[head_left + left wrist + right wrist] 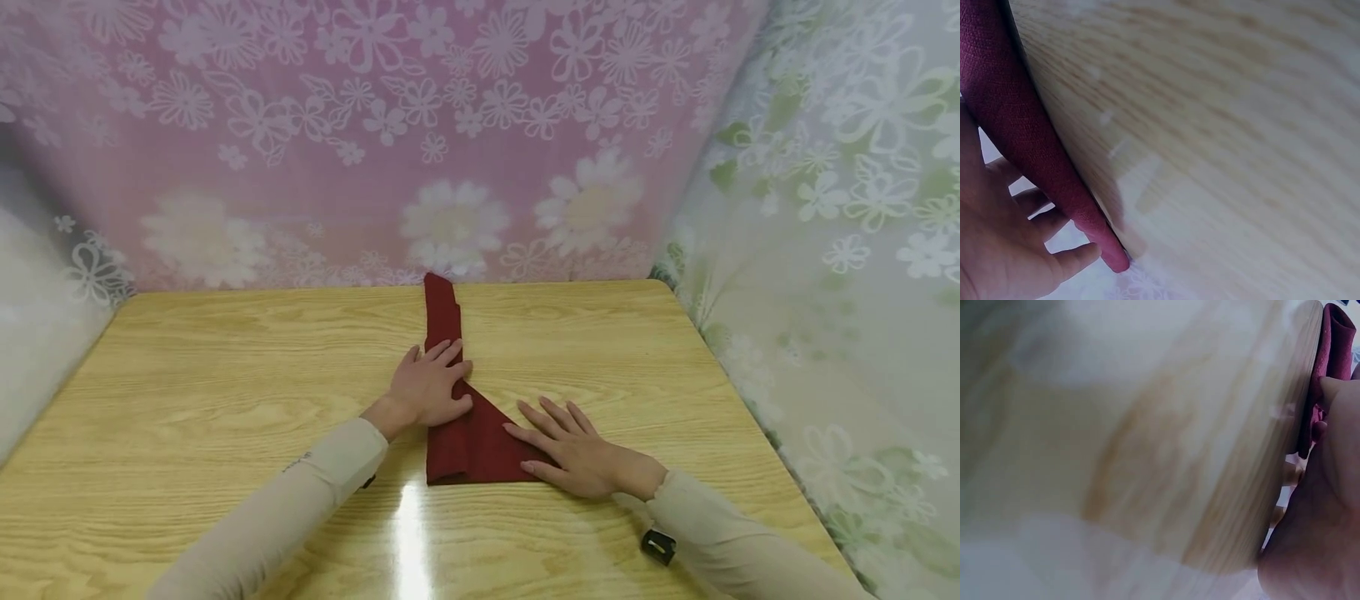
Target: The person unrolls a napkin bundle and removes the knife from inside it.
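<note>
A dark red folded cloth (491, 437) lies on the wooden table, with a narrow strip reaching to the far edge and a triangular flap spreading to the right. My left hand (429, 387) rests on the folded strip near its middle, fingers spread. On the flap's right corner my right hand (577, 450) lies flat with extended fingers, hiding that corner. The left wrist view shows the cloth (1029, 125) as a raised, thick fold beside the left hand (1004, 231). In the right wrist view, a rolled edge of the cloth (1335, 347) shows by the right hand (1329, 481).
The wooden table (247, 367) ends at a pink flowered curtain (360, 167) at the back. A pale flowered curtain (847, 250) borders the right side. Light glares off the table's front middle. A small black device (658, 547) sits under the right wrist.
</note>
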{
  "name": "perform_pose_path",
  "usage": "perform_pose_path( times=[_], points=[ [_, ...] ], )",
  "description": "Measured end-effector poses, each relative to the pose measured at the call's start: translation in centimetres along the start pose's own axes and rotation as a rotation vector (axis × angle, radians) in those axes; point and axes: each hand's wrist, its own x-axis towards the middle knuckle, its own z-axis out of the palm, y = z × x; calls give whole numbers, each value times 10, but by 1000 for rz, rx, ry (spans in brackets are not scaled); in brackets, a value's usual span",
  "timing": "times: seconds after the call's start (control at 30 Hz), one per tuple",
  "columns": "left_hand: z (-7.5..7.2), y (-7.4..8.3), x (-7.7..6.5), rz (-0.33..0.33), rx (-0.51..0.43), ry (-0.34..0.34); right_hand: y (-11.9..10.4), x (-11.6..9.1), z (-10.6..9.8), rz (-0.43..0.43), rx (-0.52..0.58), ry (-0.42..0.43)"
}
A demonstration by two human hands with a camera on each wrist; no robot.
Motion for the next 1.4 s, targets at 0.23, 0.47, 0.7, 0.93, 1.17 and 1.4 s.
perform_pose_path(
  times=[0.23, 0.47, 0.7, 0.93, 1.17, 1.4],
  points=[
    [-4, -6, -4, 7, -33, 16, -2, 2, 1, -6, 5, 17],
    [-7, -16, -7, 31, -50, 28, -3, 0, 0, 16, 3, 12],
    [-5, -28, -15, 46, -64, 54, -2, 1, 3, 22, -13, 4],
    [-6, -40, -23, 56, -52, 112, -3, 0, 0, 24, -16, 2],
    [-8, -50, -32, 69, -52, 142, -3, 1, 1, 24, -8, -12],
    [-9, -61, -42, 62, -59, 165, -3, 0, 0, 23, -10, -7]
  ],
)
